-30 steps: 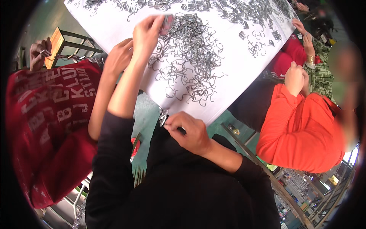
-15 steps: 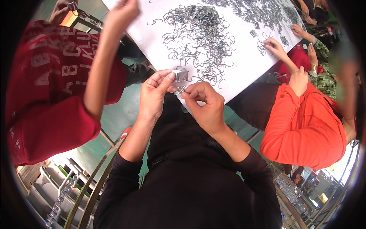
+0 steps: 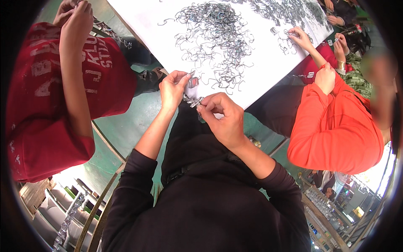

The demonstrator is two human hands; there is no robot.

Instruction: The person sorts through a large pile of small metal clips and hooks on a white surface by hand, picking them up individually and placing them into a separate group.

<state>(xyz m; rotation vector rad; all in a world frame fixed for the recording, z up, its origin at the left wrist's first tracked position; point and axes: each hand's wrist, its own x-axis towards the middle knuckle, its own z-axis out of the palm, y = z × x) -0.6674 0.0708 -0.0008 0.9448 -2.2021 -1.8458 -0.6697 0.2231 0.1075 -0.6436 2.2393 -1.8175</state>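
At the table's near corner, my left hand (image 3: 172, 90) is closed, its thumb and fingers pinching a small square metal buckle (image 3: 193, 82). My right hand (image 3: 224, 117) sits just right of it and lower, thumb and forefinger pressed on a small cluster of shiny bent metal pieces (image 3: 192, 101) hanging below the buckle. Whether these pieces link to the buckle is too small to tell. Beyond my hands, a big loose heap of bent wire hooks (image 3: 218, 38) spreads over the white tabletop (image 3: 155, 46).
On the left stands a person in a dark red shirt (image 3: 46, 126), hands raised. A person in an orange top (image 3: 336, 134) is at the right, near another hand (image 3: 300, 38) reaching over the table. More metal pieces (image 3: 285, 14) lie at the far right.
My left hand has shifted slightly, and the buckle in it has turned. The red-shirted person's arm has drawn back left from over the table. My right hand has stayed nearly in place.
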